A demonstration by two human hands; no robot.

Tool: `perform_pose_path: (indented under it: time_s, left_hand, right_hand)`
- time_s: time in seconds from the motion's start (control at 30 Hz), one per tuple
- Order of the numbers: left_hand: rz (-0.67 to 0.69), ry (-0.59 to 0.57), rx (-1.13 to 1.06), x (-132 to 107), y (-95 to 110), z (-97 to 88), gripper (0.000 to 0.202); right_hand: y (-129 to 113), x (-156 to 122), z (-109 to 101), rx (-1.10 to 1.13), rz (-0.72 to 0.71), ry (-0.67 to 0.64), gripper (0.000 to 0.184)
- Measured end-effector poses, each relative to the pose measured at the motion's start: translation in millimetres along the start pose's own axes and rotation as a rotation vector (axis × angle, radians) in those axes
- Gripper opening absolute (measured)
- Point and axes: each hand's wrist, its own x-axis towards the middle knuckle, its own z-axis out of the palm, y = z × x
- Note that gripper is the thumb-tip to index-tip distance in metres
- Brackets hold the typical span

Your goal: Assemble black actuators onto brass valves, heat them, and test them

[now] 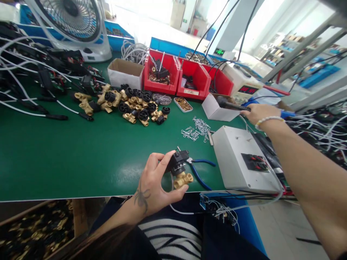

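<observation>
My left hand (155, 178) is closed round a brass valve body (183, 180) with a black plastic housing (177, 161) on top, its thumb under the brass and its fingers on the housing. It is held above the table's front edge, and a white cable hangs from it. Behind it lie pliers (202, 173) with blue handles, jaws partly hidden by the housing. Out to the right, my right hand (261, 113) is wrapped round a dark, long tool (235, 105), whose kind is unclear. The tool's far end lies over a small white box (221, 110).
Metal clips (199, 129) lie loose near a small tray of brass parts (183, 104). Brass valve fittings (135, 103) are heaped behind. Red bins (162, 74) and a fan (73, 21) line the back. A grey control box (233, 159) stands at right.
</observation>
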Motion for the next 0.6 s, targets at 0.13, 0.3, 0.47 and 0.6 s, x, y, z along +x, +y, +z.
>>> perform_pose_path:
  time_s: [0.13,0.3,0.47,0.6]
  left_hand:
    - [-0.023,-0.007,-0.018,2,0,-0.3,0.07]
    - [-0.008,-0.023,-0.018,3,0,0.7,0.072]
    - [0.01,-0.011,-0.03,3,-1,2.5,0.07]
    - [0.012,-0.015,-0.035,3,-1,2.3,0.068]
  right_hand:
    - [0,-40,-10,0.114,0.074,0.223,0.038]
    - [0,-137,-37,0.9,-0.169,0.235,0.03]
    - [5,-224,-46,1.084,-0.314,-0.109,0.026]
    - [4,-249,-31,0.842,-0.417,-0.39,0.043]
